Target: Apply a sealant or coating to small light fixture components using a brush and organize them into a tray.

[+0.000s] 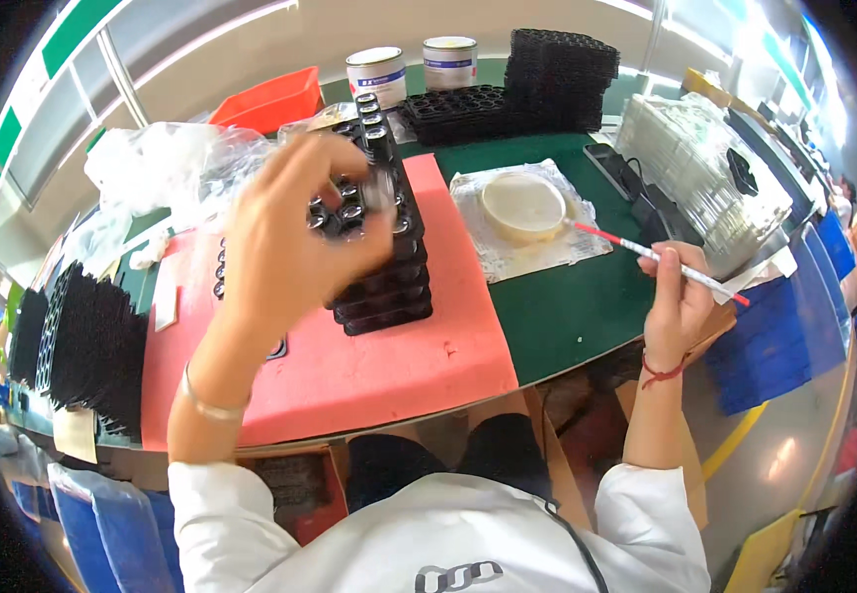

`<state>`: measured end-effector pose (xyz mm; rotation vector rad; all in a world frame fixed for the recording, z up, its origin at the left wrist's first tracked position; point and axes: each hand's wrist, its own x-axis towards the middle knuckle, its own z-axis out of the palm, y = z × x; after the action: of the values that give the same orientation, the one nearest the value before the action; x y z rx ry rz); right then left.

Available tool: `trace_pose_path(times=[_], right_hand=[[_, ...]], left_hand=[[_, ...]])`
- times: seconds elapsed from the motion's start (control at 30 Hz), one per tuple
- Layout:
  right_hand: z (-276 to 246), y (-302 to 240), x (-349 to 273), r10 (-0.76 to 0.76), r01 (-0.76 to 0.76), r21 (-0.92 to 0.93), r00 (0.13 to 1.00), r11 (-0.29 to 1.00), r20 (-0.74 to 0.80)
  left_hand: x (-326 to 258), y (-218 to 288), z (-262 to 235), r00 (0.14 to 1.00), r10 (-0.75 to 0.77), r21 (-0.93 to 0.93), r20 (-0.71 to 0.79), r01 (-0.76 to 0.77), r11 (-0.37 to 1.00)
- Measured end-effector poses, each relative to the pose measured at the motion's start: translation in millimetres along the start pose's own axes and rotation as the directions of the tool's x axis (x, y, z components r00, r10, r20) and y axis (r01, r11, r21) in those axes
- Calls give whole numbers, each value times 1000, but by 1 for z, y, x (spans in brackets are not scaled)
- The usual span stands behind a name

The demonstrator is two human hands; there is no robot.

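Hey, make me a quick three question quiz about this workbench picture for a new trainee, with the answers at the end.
1. True or false: the right hand holds a thin brush.
2. Which colour is the pad under the stack of black trays? A green, B pink, C white.
3. What small thing does the left hand pinch above the trays?

Key: 1 true. 2 B. 3 A small round silvery part, too blurred to tell more.
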<state>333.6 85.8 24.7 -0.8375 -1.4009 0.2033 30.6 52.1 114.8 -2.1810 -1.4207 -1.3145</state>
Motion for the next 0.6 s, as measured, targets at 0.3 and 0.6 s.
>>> trace_pose_path(times=[0.3,0.6], right_hand=[[31,20,3,-269,306,-287,949,908,164],[47,20,-12,-175,235,-342,964,910,198]], left_hand=[[-127,-24,11,866,67,-460,495,196,866],[-135,-41,20,701,-230,-534,675,680,503]])
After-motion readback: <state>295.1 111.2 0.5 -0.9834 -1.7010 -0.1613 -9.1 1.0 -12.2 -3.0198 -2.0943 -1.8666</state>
